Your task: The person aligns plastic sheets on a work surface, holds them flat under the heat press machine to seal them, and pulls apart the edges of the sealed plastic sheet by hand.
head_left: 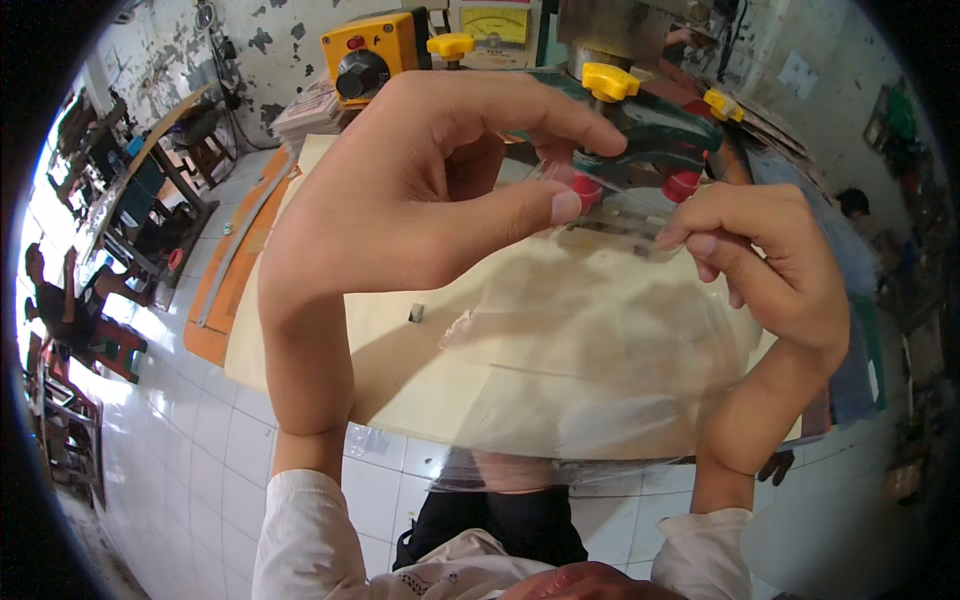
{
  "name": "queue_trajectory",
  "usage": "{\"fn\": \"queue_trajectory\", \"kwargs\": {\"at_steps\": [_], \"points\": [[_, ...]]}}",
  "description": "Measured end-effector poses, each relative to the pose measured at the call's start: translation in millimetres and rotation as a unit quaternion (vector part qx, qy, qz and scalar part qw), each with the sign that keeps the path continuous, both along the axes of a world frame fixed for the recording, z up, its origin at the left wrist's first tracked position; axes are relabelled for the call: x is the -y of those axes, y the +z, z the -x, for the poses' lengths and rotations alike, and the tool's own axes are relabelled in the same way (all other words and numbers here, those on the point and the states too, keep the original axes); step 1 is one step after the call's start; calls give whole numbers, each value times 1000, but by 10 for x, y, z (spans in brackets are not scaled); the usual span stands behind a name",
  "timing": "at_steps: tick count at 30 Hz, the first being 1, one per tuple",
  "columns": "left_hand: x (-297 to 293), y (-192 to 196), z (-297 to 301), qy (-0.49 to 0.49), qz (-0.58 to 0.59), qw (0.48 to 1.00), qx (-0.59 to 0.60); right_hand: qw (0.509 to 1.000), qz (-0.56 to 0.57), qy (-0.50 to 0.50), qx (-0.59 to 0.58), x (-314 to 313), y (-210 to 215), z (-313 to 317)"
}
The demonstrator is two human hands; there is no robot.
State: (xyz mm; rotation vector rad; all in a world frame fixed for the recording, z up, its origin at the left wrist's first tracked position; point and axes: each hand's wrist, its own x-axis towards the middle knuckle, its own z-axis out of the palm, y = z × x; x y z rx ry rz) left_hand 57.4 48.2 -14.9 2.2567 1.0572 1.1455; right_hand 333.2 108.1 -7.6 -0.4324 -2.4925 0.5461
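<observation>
A thin clear plastic sheet [640, 205] is stretched between my two hands above the table. My left hand [410, 190] is raised close to the view, bent at the wrist, with thumb and forefinger curved apart. Plastic shows at its thumb tip; its other fingers are partly hidden. My right hand [765, 255] pinches the sheet's right side between thumb and forefinger. Just beyond the fingertips stands a machine's green metal arm [660, 140] with red round tips below. More clear plastic [600, 390] lies across the cream-covered table [400, 385] and hangs over its near edge.
Yellow knobs [610, 82] top the green arm. Behind my left hand are a yellow control box [375, 55] and a yellow-faced meter [494, 26]. A small metallic piece [415, 313] lies on the table. Stacked paper [308, 108] stands at the back left.
</observation>
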Motion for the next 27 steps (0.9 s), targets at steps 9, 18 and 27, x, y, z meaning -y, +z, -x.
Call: {"fn": "queue_trajectory", "kwargs": {"at_steps": [9,18,27], "points": [[-138,-30,135,40,26,992,-116,999,-31,-11,22,-132,-105,77],[-81,2,7,36,93,994,-38,997,-39,-21,67,-134,-73,92],[-110,-94,-80,37,74,997,-2,994,93,-48,20,-24,-106,278]]}}
